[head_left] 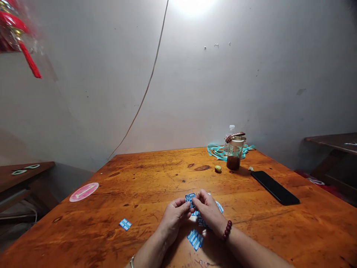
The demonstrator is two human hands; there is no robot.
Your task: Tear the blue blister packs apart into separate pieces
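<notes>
Both hands meet over the near middle of the wooden table (156,175). Between their fingertips is a small blue-and-white card (190,196). My left hand (175,217) pinches its lower left side, and my right hand (208,210), with a dark bead bracelet at the wrist, pinches its right side. More blue-and-white pieces lie beneath and behind my right hand, partly hidden. Nearer the front is a small overlapping group of blue-and-white cards (195,239). One separate blue-and-white card (125,224) lies to the left of my left hand.
A pink-and-white oval (84,192) lies at the table's left edge. Toward the back right are a bottle of brown liquid (233,156), turquoise straps (216,152) and a small yellow-green object (218,169). A black phone (275,187) lies on the right.
</notes>
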